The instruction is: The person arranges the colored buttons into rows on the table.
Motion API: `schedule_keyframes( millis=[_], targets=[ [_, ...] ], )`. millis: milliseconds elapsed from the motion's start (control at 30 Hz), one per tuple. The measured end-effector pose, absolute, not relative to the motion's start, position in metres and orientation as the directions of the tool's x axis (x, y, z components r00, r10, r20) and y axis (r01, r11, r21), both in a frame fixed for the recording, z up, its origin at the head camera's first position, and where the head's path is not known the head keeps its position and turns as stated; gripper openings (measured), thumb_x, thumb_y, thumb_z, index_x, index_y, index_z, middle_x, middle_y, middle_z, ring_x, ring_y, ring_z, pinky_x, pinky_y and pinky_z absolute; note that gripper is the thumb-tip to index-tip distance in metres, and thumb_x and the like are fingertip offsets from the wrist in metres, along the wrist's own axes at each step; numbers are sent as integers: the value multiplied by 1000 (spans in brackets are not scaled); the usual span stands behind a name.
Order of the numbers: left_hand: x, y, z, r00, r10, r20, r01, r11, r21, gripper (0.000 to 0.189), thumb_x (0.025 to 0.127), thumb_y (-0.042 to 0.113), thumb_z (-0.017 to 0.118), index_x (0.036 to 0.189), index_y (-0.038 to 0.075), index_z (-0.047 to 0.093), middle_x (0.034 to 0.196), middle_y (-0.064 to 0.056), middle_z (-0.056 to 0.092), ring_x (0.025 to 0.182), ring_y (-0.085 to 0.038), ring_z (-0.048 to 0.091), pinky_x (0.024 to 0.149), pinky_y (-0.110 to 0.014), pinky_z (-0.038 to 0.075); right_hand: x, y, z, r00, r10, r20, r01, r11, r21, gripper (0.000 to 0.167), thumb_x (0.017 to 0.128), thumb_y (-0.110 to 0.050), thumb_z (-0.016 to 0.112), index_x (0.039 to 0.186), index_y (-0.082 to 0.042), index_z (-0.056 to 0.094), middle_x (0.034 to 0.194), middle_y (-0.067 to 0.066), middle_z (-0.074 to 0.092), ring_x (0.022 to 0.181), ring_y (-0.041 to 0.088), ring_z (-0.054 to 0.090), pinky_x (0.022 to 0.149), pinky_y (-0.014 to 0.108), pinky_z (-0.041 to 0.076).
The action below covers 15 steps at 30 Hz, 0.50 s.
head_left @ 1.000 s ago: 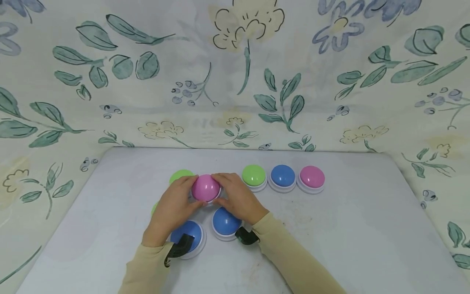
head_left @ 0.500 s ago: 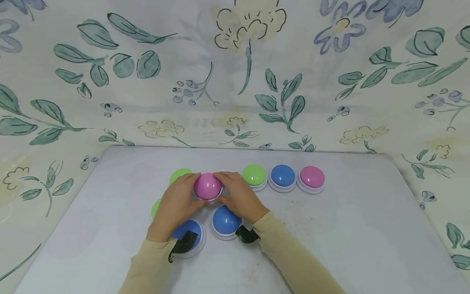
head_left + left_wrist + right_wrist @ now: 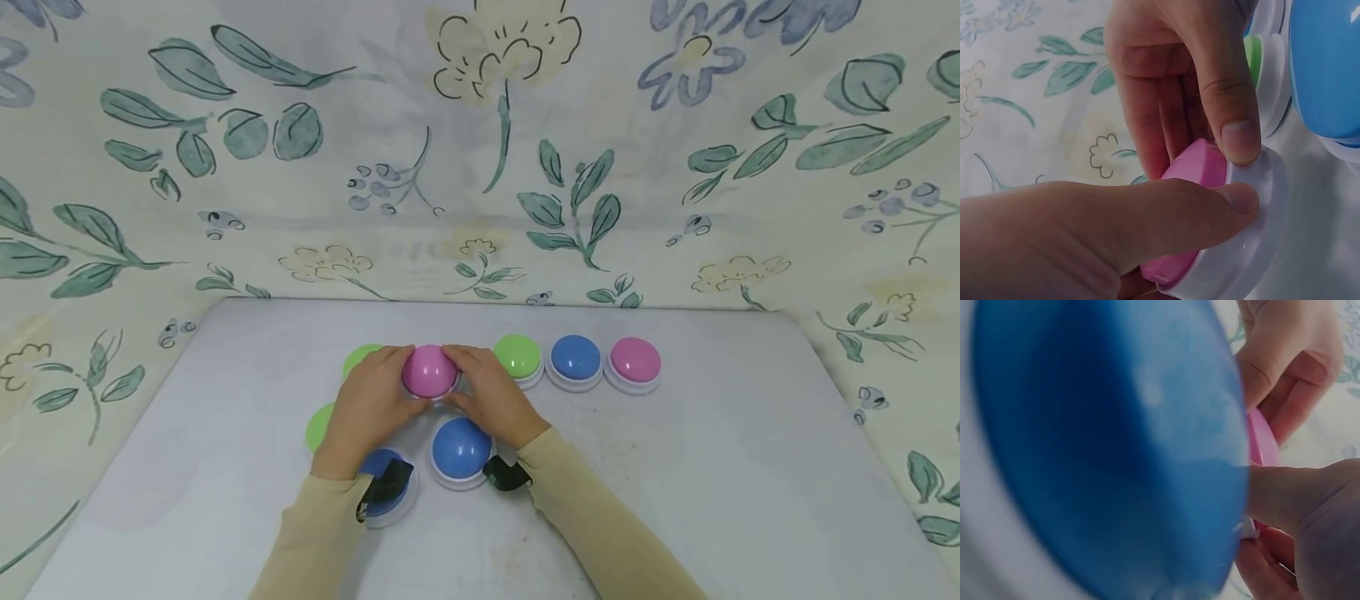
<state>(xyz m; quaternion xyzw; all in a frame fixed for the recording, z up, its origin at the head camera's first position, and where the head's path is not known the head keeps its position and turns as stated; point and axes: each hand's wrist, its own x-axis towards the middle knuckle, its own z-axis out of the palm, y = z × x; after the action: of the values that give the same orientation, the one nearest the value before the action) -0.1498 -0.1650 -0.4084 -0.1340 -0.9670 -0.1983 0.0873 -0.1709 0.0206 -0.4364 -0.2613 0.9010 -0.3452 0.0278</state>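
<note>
A pink dome push button (image 3: 430,372) with a white base sits between my two hands. My left hand (image 3: 372,408) grips its left side and my right hand (image 3: 495,400) its right side. Both thumbs lie on the near side of the white base, as the left wrist view shows. Just nearer stands a blue push button (image 3: 461,447), large and blurred in the right wrist view. Another blue push button (image 3: 384,505) is partly hidden by the left wrist's black strap. Two green push buttons, one farther back (image 3: 360,358) and one nearer (image 3: 318,427), show partly behind my left hand.
To the right of my hands, a green push button (image 3: 517,357), a blue one (image 3: 575,358) and a pink one (image 3: 635,361) stand side by side in a row. The white table (image 3: 712,467) ends at a floral cloth (image 3: 645,167) behind and at the sides.
Both hands have shifted the pink push button slightly to the right and away from the body. My left forearm has followed to the right, showing more of the nearer green push button.
</note>
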Motion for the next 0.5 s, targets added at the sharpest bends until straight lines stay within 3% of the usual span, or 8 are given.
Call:
schedule_keyframes(
  millis=[500],
  targets=[
    [-162, -149, -415, -972, 156, 178, 217, 888, 405, 67, 75, 17, 88, 128, -13, 59, 120, -28, 65, 110, -43, 63, 99, -54, 51, -178, 24, -444, -867, -465, 179, -468, 639, -610, 61, 93, -9, 72, 148, -1, 46, 150, 16, 48, 141, 29, 43, 115, 37, 37]
  ],
)
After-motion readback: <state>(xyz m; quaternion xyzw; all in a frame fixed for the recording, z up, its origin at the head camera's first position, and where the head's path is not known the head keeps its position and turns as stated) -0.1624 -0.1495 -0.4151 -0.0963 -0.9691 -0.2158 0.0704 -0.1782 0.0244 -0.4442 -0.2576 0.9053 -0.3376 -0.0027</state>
